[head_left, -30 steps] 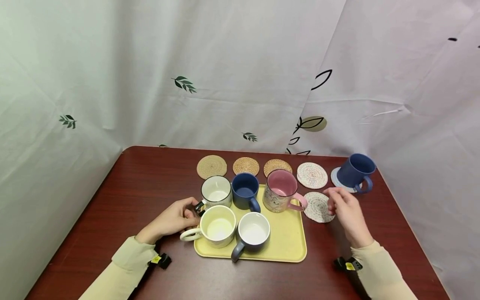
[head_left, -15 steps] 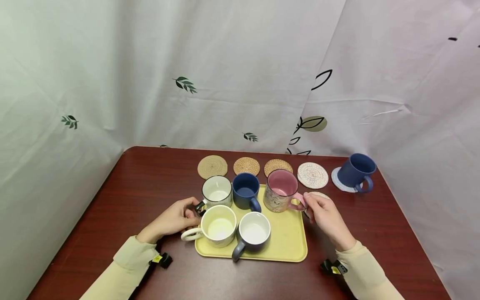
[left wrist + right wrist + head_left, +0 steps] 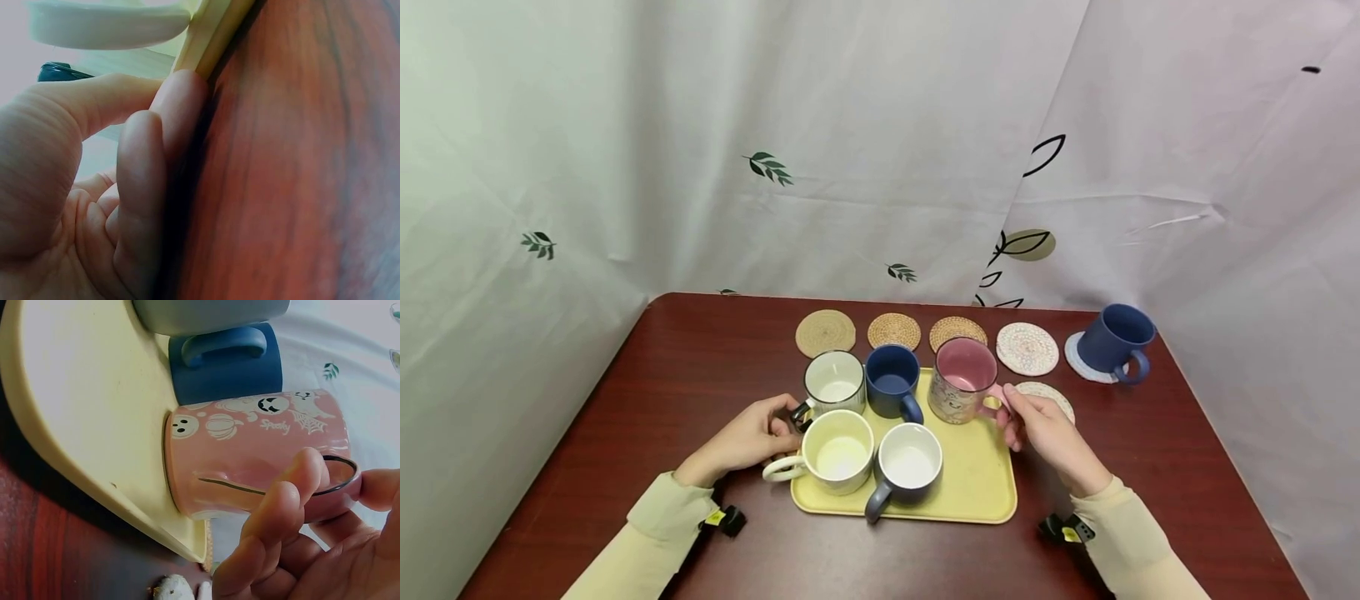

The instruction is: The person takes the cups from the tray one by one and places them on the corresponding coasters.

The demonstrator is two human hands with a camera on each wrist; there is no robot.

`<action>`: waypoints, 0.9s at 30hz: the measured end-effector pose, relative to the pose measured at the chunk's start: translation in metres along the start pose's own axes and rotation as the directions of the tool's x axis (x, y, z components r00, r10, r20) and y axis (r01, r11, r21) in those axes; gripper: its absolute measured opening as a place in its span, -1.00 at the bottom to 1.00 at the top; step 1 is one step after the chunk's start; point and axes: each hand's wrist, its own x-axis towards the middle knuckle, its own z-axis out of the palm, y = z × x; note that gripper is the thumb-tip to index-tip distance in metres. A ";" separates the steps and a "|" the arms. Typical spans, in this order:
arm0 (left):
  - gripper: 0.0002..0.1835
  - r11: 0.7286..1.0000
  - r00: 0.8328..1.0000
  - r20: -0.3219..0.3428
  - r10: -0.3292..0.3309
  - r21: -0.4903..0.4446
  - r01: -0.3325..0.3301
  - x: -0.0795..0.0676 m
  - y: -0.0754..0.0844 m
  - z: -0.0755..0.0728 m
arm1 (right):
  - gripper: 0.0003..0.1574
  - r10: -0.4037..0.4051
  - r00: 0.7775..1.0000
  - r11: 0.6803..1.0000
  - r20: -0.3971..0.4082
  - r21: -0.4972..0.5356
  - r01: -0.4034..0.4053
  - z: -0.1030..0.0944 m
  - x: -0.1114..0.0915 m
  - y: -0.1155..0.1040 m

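Note:
My left hand [image 3: 747, 435] pinches the left edge of the yellow tray [image 3: 973, 492]; in the left wrist view thumb and finger meet at the tray's rim [image 3: 209, 34]. At the tray's back right stands a pink mug [image 3: 953, 406] with white Halloween pictures. Its handle [image 3: 334, 505] is held by my right hand [image 3: 1054, 437], with thumb and curled fingers around it. The mug sits upright. Beside the left hand are a cream mug [image 3: 837, 467] and a black-rimmed white mug [image 3: 833, 392].
Also on the tray are a blue mug [image 3: 891, 385] and a dark grey mug [image 3: 908, 471]. Several round coasters lie behind it, among them a tan one [image 3: 825, 333]. A pale coaster [image 3: 1047, 393] is partly behind my right hand. Another blue mug [image 3: 1108, 342] stands on a light blue coaster [image 3: 1078, 360].
My right hand has moved left from over the pale coaster to the pink mug's handle and taken hold of it. The left hand stays at the tray's edge.

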 end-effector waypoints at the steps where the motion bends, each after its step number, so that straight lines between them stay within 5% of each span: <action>1: -0.63 1.000 1.000 0.001 0.000 -0.002 0.000 0.001 0.000 0.000 | -0.29 0.005 1.000 1.000 0.008 0.006 -0.005 0.000 0.000 0.000; 9: -0.63 1.000 1.000 0.001 0.000 -0.026 0.000 0.001 -0.001 0.000 | -0.31 0.045 0.996 0.998 0.078 0.031 -0.048 -0.002 0.001 0.000; 27: -0.63 1.000 1.000 0.001 -0.001 -0.027 0.001 0.001 0.000 0.000 | -0.29 0.100 0.994 0.984 0.046 0.143 -0.106 0.003 0.002 0.007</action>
